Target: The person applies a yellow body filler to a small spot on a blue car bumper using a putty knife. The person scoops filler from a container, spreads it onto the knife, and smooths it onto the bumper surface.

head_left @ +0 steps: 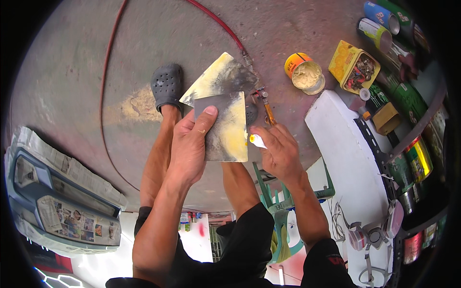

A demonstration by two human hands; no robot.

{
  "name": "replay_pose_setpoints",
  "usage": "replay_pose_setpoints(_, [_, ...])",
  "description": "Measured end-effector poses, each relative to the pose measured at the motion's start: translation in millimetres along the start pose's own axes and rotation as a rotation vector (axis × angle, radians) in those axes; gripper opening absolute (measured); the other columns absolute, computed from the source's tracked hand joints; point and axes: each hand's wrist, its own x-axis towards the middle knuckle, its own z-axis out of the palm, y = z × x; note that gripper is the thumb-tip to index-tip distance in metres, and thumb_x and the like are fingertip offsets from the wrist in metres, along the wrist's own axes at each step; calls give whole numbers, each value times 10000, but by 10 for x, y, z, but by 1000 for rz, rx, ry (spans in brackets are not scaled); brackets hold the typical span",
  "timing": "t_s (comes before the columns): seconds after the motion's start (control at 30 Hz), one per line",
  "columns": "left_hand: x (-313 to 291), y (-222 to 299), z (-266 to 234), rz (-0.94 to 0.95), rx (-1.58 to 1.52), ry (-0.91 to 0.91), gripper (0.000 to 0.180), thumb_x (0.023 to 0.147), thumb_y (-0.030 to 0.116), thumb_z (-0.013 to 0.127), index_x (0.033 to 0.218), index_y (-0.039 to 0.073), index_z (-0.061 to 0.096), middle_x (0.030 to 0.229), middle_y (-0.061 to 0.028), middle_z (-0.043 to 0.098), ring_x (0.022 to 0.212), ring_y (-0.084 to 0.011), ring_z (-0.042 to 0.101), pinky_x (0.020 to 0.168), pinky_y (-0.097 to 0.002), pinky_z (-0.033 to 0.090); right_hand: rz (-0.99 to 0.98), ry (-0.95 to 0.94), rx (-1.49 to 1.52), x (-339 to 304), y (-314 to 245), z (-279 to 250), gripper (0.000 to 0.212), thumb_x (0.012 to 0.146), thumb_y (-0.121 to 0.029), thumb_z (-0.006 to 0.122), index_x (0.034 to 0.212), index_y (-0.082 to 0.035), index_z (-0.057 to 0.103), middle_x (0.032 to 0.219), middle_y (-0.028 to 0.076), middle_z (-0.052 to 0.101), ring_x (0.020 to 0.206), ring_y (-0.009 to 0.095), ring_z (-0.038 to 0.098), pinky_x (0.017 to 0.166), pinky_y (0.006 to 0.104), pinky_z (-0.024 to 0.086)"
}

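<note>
My left hand (189,141) grips a square grey plate (223,125), its thumb on top. Yellow paste smears run across the plate's right side. Behind its upper edge shows a second smeared board (218,79); whether the same hand holds it, I cannot tell. In my right hand (281,149), close by the plate's right edge, is a small white tube (257,141) with yellow at its tip. Farther off to the right, an open can (307,77) of cream-coloured paste rests tilted in view.
A red hose (216,19) crosses the floor to a metal fitting. On the right are a white surface (336,134), a yellow tub (348,62) of small parts, several cans and a respirator (374,235). A paper-masked bumper-like part (67,201) lies left; a green chair (283,206) is below.
</note>
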Motion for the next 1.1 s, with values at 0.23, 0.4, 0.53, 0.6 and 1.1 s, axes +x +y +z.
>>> replay_pose_setpoints(0.23, [-6, -32, -42, -5, -6, -32, 355, 1122, 279, 620, 1315, -7, 703, 1172, -53, 753, 1000, -90, 690, 901, -275, 568, -90, -34, -30, -23, -20, -8, 561, 743, 148, 666, 1280, -14, 674, 934, 112, 665, 808, 334, 625, 725, 450, 526])
replay_pose_setpoints(0.4, [-25, -40, -80, -7, 19, -56, 355, 1121, 286, 625, 1312, -1, 707, 1171, -46, 755, 1005, -84, 685, 900, -272, 566, -115, -75, -62, -27, -1, -28, 499, 787, 56, 738, 1274, -48, 703, 892, 66, 629, 794, 275, 597, 701, 413, 482])
replay_pose_setpoints(0.53, [-22, -65, -99, -7, 59, -56, 324, 1118, 276, 612, 1285, 11, 695, 1144, -72, 751, 987, -135, 727, 886, -304, 596, -123, -149, -82, -8, -60, -117, 530, 747, 88, 701, 1264, -27, 677, 915, 82, 637, 795, 294, 587, 707, 423, 479])
replay_pose_setpoints(0.6, [-21, -75, -109, -14, 71, -65, 320, 1117, 272, 616, 1277, 7, 699, 1145, -73, 752, 982, -131, 725, 880, -301, 593, -144, -189, -124, 10, -89, -164, 508, 757, 62, 703, 1258, -22, 678, 913, 74, 627, 796, 282, 581, 712, 414, 475])
replay_pose_setpoints(1.1, [-63, 32, -21, 28, 119, -1, 380, 1123, 308, 624, 1311, -12, 704, 1160, -53, 753, 1003, -99, 688, 911, -274, 554, 409, -111, -354, 223, 974, 364, 471, 1023, -197, 644, 1412, 64, 600, 1130, 238, 634, 1063, 417, 617, 939, 512, 491])
